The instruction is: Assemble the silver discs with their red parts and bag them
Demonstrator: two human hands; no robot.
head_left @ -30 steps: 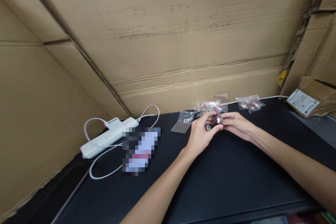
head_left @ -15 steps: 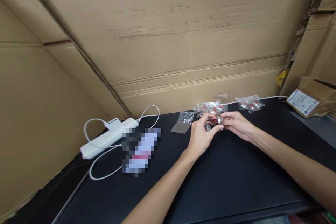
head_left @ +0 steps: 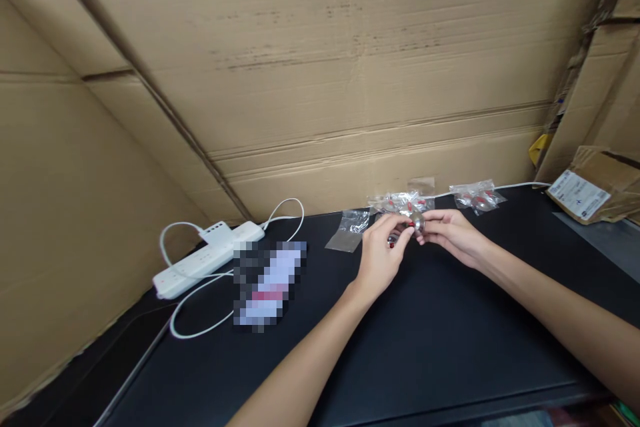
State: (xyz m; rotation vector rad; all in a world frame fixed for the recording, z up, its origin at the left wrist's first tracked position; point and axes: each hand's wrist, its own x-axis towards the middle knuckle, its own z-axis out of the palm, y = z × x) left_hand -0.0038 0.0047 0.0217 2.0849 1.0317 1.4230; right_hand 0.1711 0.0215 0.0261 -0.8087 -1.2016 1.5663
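A shiny, round metal piece with a red part [head_left: 419,222] is held between my two hands above the black table; its exact kind is unclear. My left hand [head_left: 383,243] pinches the red part between thumb and fingertips. From the other side, the fingers of my right hand [head_left: 450,233] close around the metal rim. Another small metal-and-red piece [head_left: 393,240] shows under my left palm, partly hidden by the fingers. Just behind my hands lie clear plastic bags [head_left: 395,202] with similar red and metal pieces in them.
Another such bag [head_left: 477,197] lies to the right, and a flat clear bag [head_left: 349,230] to the left. A white power strip [head_left: 200,267] with cables and a blurred-out object [head_left: 270,287] are on the left. An opened cardboard package [head_left: 587,187] sits right. Cardboard walls [head_left: 320,80] stand behind.
The metal piece has turned between my hands, so its red part now faces my left fingertips. My left thumb has drawn back slightly to the left.
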